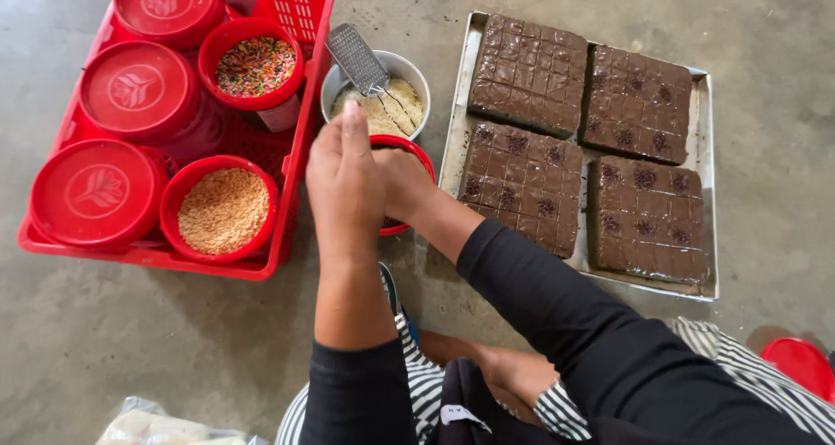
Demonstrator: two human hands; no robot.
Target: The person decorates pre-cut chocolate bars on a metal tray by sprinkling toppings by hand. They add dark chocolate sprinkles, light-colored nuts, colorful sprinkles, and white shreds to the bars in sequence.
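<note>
My left hand (344, 180) and my right hand (402, 182) are together over a small red container (409, 149) on the floor, and they hide most of it. The right hand reaches into it; what its fingers hold is hidden. Just behind stands a metal bowl (409, 71) of grated pale shreds with a small metal grater (355, 58) lying in it. To the right lies a metal tray (454, 140) with several scored slabs of chocolate cake (526, 180), some squares dotted with dark topping.
A red plastic crate (300, 14) at the left holds lidded red tubs (135, 88), an open tub of coloured sprinkles (257, 65) and an open tub of orange crumbs (223, 208). A red lid (800, 362) lies at the right edge, a plastic bag (148, 428) at the bottom left.
</note>
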